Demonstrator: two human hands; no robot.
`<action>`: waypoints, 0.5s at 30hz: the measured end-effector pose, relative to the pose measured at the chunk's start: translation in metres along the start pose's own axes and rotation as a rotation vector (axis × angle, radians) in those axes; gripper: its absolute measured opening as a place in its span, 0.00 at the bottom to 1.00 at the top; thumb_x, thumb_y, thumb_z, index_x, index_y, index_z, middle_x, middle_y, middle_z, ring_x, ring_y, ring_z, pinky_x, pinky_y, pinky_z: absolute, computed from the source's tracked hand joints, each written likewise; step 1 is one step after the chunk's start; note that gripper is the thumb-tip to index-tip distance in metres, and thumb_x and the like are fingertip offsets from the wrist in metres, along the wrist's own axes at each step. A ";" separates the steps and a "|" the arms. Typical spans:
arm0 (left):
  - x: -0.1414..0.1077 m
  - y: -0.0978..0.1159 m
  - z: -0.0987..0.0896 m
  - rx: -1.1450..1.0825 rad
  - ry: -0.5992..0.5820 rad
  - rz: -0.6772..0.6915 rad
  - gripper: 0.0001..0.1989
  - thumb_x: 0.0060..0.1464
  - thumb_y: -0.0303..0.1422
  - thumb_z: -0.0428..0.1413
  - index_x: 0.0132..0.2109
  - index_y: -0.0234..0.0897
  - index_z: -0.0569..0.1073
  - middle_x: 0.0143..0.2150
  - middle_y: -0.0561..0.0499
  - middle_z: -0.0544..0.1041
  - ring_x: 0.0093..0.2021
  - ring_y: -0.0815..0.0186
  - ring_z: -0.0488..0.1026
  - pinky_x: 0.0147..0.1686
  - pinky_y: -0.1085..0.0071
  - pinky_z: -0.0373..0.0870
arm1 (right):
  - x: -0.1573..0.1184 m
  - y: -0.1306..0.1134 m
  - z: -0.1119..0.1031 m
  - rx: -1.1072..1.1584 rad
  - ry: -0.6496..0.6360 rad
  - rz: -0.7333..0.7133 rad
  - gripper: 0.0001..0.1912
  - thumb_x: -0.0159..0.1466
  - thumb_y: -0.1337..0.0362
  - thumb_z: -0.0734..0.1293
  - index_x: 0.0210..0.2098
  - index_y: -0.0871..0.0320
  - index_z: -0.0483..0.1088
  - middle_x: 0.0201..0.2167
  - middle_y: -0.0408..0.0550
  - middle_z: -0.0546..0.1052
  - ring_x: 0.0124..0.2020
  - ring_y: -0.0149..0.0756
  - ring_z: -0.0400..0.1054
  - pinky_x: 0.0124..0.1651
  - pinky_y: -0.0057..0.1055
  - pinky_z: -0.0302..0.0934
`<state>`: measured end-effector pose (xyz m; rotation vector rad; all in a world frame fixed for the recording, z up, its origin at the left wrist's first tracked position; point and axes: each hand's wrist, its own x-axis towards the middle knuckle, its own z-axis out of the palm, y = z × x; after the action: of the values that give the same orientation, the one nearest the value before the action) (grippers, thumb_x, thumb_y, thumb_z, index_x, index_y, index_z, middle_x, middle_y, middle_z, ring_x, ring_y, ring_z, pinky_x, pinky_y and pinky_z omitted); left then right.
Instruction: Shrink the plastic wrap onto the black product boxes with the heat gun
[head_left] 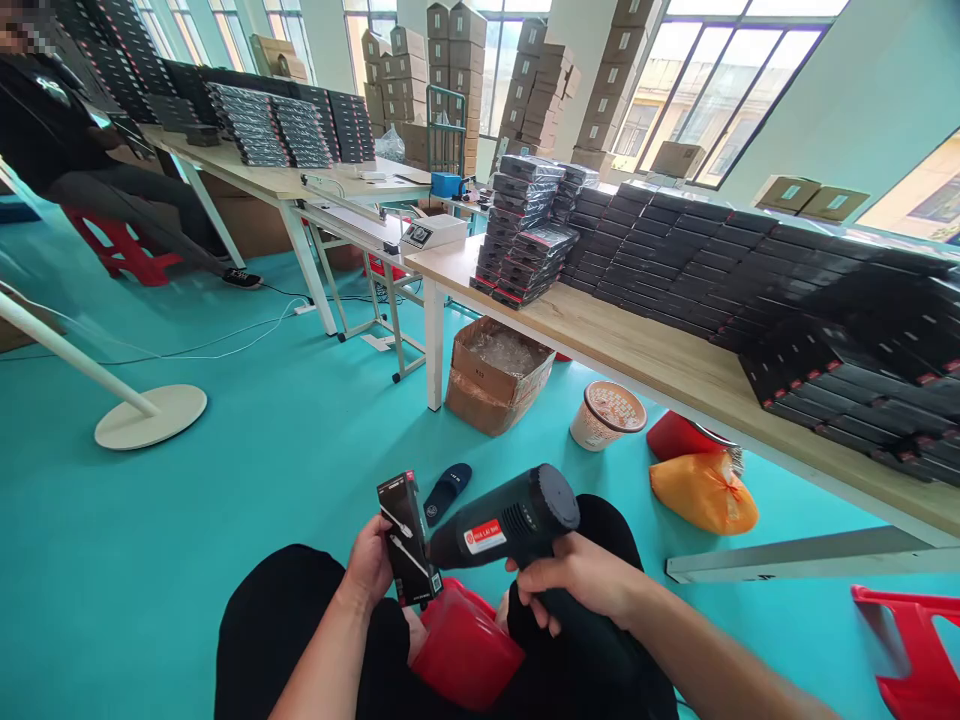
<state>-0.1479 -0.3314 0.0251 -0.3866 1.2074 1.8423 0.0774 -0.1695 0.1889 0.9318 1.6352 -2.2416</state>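
Observation:
My left hand (367, 565) grips a slim black retail box (409, 535) upright by its lower part. The box has a printed picture of a cable and a small QR label near its base. My right hand (577, 585) is wrapped around the handle of a black heat gun (510, 525), which has a red and white label. Its nozzle points left at the box and comes very close to it, though I cannot tell whether they touch. A red plastic stool (465, 645) sits between my knees, just below both hands.
Long wooden tables (637, 345) carry dense stacks of black boxes. A seated person (60, 130) is at the far left. On the teal floor are an open cardboard carton (495, 378), a bucket (606, 413), an orange bag (701, 492), a dark slipper (448, 490) and a red stool (911, 650).

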 end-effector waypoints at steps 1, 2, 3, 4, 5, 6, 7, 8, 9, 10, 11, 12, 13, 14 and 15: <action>0.001 0.000 -0.001 -0.015 0.014 0.004 0.04 0.40 0.27 0.53 0.25 0.35 0.72 0.19 0.48 0.74 0.19 0.61 0.71 0.23 0.65 0.72 | -0.006 0.006 0.000 -0.010 -0.012 0.022 0.10 0.49 0.65 0.71 0.32 0.62 0.73 0.21 0.44 0.75 0.19 0.32 0.67 0.22 0.29 0.62; 0.002 0.001 -0.001 -0.025 0.029 0.002 0.03 0.40 0.27 0.53 0.25 0.35 0.72 0.19 0.48 0.74 0.19 0.61 0.71 0.22 0.65 0.71 | -0.012 0.011 -0.001 -0.016 -0.020 0.039 0.10 0.49 0.66 0.71 0.32 0.62 0.74 0.21 0.44 0.75 0.19 0.32 0.67 0.22 0.28 0.61; 0.003 0.001 -0.001 -0.031 0.044 -0.004 0.04 0.39 0.27 0.52 0.25 0.36 0.72 0.19 0.48 0.73 0.19 0.62 0.70 0.22 0.65 0.71 | -0.016 0.016 -0.001 -0.014 -0.016 0.047 0.10 0.49 0.66 0.70 0.31 0.62 0.74 0.21 0.43 0.75 0.19 0.32 0.67 0.21 0.28 0.61; 0.004 0.001 -0.001 -0.038 0.062 -0.015 0.04 0.40 0.27 0.52 0.25 0.36 0.72 0.18 0.48 0.73 0.18 0.61 0.70 0.22 0.65 0.71 | -0.020 0.021 -0.001 -0.003 0.001 0.045 0.10 0.49 0.65 0.70 0.31 0.62 0.73 0.21 0.43 0.74 0.19 0.32 0.66 0.21 0.27 0.60; 0.005 0.001 -0.001 -0.047 0.079 -0.029 0.04 0.40 0.28 0.52 0.25 0.36 0.71 0.18 0.48 0.73 0.18 0.60 0.70 0.21 0.65 0.70 | -0.023 0.025 0.000 0.014 0.021 0.040 0.09 0.49 0.65 0.70 0.31 0.62 0.73 0.21 0.43 0.73 0.20 0.32 0.66 0.21 0.27 0.60; 0.006 0.002 -0.001 -0.059 0.093 -0.042 0.04 0.41 0.28 0.51 0.25 0.36 0.71 0.19 0.47 0.73 0.19 0.60 0.71 0.21 0.64 0.70 | -0.025 0.029 0.001 0.036 0.037 0.035 0.09 0.50 0.64 0.70 0.31 0.62 0.74 0.21 0.43 0.73 0.20 0.31 0.66 0.22 0.27 0.60; 0.006 0.002 -0.001 -0.073 0.108 -0.048 0.05 0.42 0.28 0.51 0.25 0.36 0.71 0.19 0.47 0.72 0.19 0.60 0.71 0.21 0.64 0.70 | -0.027 0.032 0.002 0.056 0.038 0.033 0.09 0.50 0.64 0.70 0.31 0.62 0.74 0.21 0.43 0.73 0.20 0.31 0.66 0.22 0.27 0.60; 0.007 0.002 -0.001 -0.086 0.120 -0.048 0.05 0.44 0.29 0.50 0.25 0.36 0.70 0.18 0.48 0.72 0.18 0.60 0.70 0.20 0.64 0.70 | -0.027 0.034 0.004 0.071 0.020 0.037 0.09 0.51 0.63 0.70 0.30 0.62 0.74 0.21 0.44 0.74 0.19 0.31 0.65 0.23 0.27 0.60; 0.007 0.003 -0.001 -0.094 0.128 -0.046 0.06 0.46 0.30 0.50 0.26 0.37 0.70 0.18 0.48 0.71 0.18 0.61 0.69 0.20 0.65 0.69 | -0.028 0.036 0.006 0.073 -0.011 0.043 0.09 0.51 0.63 0.70 0.30 0.63 0.74 0.22 0.45 0.74 0.20 0.31 0.66 0.23 0.27 0.60; 0.006 0.004 -0.002 -0.103 0.131 -0.041 0.07 0.49 0.32 0.50 0.26 0.37 0.70 0.18 0.49 0.70 0.17 0.62 0.68 0.19 0.66 0.68 | -0.028 0.037 0.007 0.064 -0.038 0.041 0.09 0.51 0.63 0.71 0.29 0.63 0.75 0.22 0.45 0.74 0.20 0.31 0.66 0.23 0.27 0.60; 0.005 0.005 -0.003 -0.116 0.132 -0.040 0.09 0.53 0.35 0.50 0.28 0.37 0.71 0.19 0.50 0.70 0.17 0.63 0.68 0.19 0.68 0.67 | -0.028 0.037 0.008 0.051 -0.048 0.027 0.09 0.51 0.64 0.71 0.29 0.63 0.75 0.22 0.45 0.73 0.20 0.31 0.66 0.23 0.28 0.61; 0.004 0.007 -0.004 -0.138 0.129 -0.048 0.12 0.56 0.40 0.51 0.30 0.36 0.71 0.20 0.50 0.70 0.18 0.64 0.69 0.19 0.69 0.67 | -0.029 0.037 0.008 0.043 -0.040 0.008 0.09 0.51 0.64 0.71 0.30 0.63 0.75 0.21 0.44 0.73 0.20 0.31 0.66 0.24 0.28 0.61; 0.001 0.009 -0.005 -0.166 0.114 -0.073 0.17 0.57 0.46 0.52 0.33 0.36 0.72 0.22 0.49 0.72 0.21 0.64 0.70 0.19 0.70 0.67 | -0.029 0.036 0.007 0.045 -0.022 -0.008 0.10 0.51 0.64 0.71 0.32 0.63 0.76 0.21 0.44 0.73 0.20 0.32 0.66 0.24 0.28 0.61; -0.001 0.011 -0.005 -0.199 0.079 -0.117 0.22 0.56 0.52 0.53 0.36 0.36 0.73 0.26 0.48 0.74 0.24 0.62 0.73 0.20 0.71 0.67 | -0.030 0.034 0.005 0.058 -0.004 -0.017 0.12 0.51 0.63 0.71 0.34 0.63 0.76 0.21 0.43 0.73 0.20 0.31 0.65 0.24 0.28 0.61; -0.004 0.012 -0.006 -0.232 0.026 -0.171 0.26 0.54 0.58 0.54 0.38 0.37 0.74 0.30 0.45 0.76 0.28 0.60 0.75 0.21 0.70 0.68 | -0.031 0.032 0.001 0.078 0.001 -0.013 0.14 0.52 0.62 0.71 0.36 0.63 0.76 0.21 0.44 0.74 0.20 0.31 0.65 0.23 0.28 0.61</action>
<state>-0.1568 -0.3407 0.0321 -0.6252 0.9488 1.8364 0.1175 -0.1879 0.1826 0.9435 1.5684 -2.3288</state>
